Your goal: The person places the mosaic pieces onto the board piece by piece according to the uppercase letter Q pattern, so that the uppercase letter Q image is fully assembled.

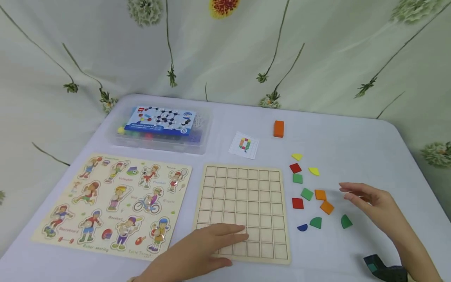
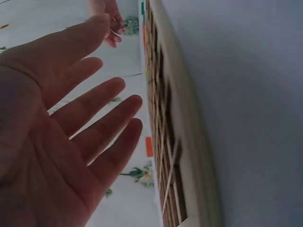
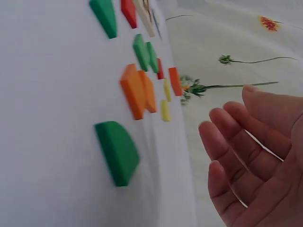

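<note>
The right hand (image 1: pixel 376 204) is hovering, half-curled and empty. The rightmost green piece (image 1: pixel 346 222) is lying just left of it, toward the right edge of the board (image 1: pixel 243 199). Farther off, the left hand (image 1: pixel 206 246) is hovering flat, also empty.

Head cam hi, fwd-dn; wrist cams close, sideways; all see backdrop (image 1: pixel 225 55).
</note>
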A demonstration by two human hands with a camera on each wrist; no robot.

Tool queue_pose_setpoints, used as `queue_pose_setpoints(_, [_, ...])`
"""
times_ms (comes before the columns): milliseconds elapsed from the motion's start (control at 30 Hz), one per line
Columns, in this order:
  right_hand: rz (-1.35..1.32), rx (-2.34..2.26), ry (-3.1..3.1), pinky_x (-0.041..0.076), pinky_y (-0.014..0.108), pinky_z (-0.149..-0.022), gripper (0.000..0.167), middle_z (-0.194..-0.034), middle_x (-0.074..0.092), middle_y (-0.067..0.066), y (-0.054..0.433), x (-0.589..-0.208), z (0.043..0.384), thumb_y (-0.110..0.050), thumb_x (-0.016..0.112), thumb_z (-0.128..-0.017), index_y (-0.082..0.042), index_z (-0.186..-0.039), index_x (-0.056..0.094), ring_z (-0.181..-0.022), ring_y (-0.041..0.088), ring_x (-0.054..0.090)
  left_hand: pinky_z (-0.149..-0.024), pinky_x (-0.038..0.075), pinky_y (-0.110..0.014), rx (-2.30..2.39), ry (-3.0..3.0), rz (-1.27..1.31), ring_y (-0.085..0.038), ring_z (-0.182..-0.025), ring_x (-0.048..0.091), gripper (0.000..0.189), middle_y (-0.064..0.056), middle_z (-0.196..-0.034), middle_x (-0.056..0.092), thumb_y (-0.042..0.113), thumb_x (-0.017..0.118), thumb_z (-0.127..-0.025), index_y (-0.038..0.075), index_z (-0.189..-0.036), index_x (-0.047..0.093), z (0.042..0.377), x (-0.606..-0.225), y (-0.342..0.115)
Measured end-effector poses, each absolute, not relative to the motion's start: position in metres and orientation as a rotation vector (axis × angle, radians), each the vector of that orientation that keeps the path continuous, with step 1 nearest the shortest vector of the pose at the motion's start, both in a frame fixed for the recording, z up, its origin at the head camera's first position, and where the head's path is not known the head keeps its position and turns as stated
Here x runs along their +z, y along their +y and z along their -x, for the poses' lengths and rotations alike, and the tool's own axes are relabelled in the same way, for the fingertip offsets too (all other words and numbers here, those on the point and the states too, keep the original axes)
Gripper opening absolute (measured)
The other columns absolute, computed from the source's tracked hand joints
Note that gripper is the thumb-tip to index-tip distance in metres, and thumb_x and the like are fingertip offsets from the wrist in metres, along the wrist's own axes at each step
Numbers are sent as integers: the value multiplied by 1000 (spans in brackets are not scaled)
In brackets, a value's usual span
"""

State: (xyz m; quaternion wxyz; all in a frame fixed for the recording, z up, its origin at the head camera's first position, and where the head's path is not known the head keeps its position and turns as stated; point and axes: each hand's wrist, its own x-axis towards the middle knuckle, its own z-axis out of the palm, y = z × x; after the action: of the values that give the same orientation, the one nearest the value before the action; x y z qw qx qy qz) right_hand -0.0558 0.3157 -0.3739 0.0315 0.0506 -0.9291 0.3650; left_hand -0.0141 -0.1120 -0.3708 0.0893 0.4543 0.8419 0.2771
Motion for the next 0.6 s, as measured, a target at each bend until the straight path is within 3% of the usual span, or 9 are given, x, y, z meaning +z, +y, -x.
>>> queue_pose_setpoints(200, [79, 1168, -3009, 46, 13, -66, 42, -115, 61, 18, 310, -394, 56, -29, 62, -91, 2, -120, 61, -87, -2, 49, -102, 35, -36, 635, 2434, -1351, -16, -137, 21, 66, 1, -149, 29, 15, 73, -81, 19, -141, 44, 9, -384, -111])
queue_pose_setpoints(400, [122, 1071, -3067, 44, 17, -61, 43, -103, 60, 13, 306, -405, 56, -26, 70, -85, 1, -118, 62, -83, 20, 47, -102, 35, -34, 634, 2497, -1439, -18, -135, 26, 59, -1, -146, 36, 7, 71, -81, 16, -136, 51, 13, -390, -110])
queue_pose_setpoints(600, [50, 926, -3042, 38, 18, -62, 45, -96, 52, 8, 298, -411, 53, -19, 79, -76, -2, -113, 63, -85, 21, 41, -100, 36, -36, 651, 2512, -1464, -18, -134, 27, 53, 1, -144, 39, 8, 70, -82, 17, -132, 55, 13, -396, -112])
